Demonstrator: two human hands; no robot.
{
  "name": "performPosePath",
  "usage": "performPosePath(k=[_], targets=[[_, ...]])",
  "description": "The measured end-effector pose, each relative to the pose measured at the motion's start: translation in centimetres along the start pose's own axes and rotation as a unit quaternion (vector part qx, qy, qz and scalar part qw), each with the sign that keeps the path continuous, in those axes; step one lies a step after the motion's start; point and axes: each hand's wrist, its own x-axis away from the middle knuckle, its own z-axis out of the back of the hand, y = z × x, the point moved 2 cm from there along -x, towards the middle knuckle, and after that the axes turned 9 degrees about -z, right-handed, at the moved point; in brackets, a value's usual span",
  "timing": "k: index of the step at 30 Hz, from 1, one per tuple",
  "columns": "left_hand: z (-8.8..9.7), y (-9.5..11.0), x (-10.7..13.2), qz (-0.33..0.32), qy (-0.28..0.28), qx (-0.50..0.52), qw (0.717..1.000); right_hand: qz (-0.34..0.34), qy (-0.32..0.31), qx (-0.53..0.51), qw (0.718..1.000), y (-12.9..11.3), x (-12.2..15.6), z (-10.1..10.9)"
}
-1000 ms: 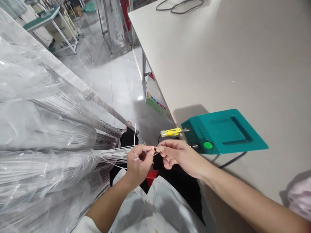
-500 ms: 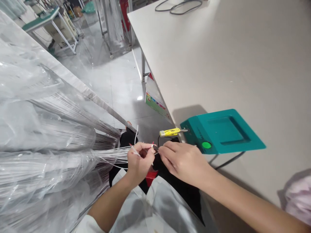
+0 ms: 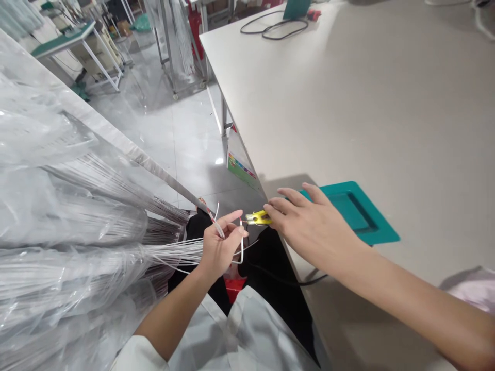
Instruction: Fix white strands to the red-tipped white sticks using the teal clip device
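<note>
Right of the yellow alligator clip (image 3: pixel 258 218), the right hand (image 3: pixel 311 225) pinches its rear, other fingers fanned; left of the clip, the left hand (image 3: pixel 222 242) pinches a white cable (image 3: pixel 242 250), red end beside the clip's mouth; beyond the clip, a teal box (image 3: pixel 350 210) on the bench (image 3: pixel 367 98)

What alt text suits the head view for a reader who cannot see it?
A person's left hand pinches white wires near a yellow clip, which the right hand touches beside a table. A teal device is partly hidden by that hand; wrapped bundles line the picture's left.
</note>
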Motion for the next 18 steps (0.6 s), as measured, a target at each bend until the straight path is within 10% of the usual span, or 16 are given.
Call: performPosePath(k=[18], targets=[[-0.9, -0.6, -0.7, -0.004, 0.001, -0.088, 0.996, 0.022, -0.070, -0.090, 0.993, 1.1, -0.7, -0.7]])
